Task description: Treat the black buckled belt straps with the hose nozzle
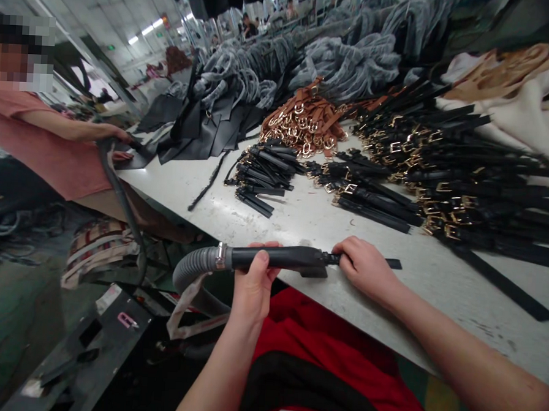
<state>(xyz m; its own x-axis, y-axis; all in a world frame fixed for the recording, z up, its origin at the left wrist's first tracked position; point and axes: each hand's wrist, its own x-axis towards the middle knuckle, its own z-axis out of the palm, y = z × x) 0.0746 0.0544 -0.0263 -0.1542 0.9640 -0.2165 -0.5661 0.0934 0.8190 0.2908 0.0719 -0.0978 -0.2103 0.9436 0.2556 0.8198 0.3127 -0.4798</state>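
Observation:
My left hand (257, 272) is wrapped round the black nozzle (278, 260) of a grey corrugated hose (198, 264), with a metal clamp where the two join. The nozzle lies level over the table's near edge, its flattened mouth turned to the right. Just past that mouth, my right hand (361, 264) pinches a short black strap (393, 264). One end of the strap meets the nozzle's mouth; the other sticks out to the right beyond my hand. My fingers hide the strap's middle.
On the white table (273, 227) lie piles of black buckled straps (442, 171), brown buckled straps (306, 118) and black flat pieces (209, 131). Grey wrapped bundles (346, 62) are heaped behind. A co-worker (52, 138) at left holds another hose. A dark machine box (92, 343) stands below, left.

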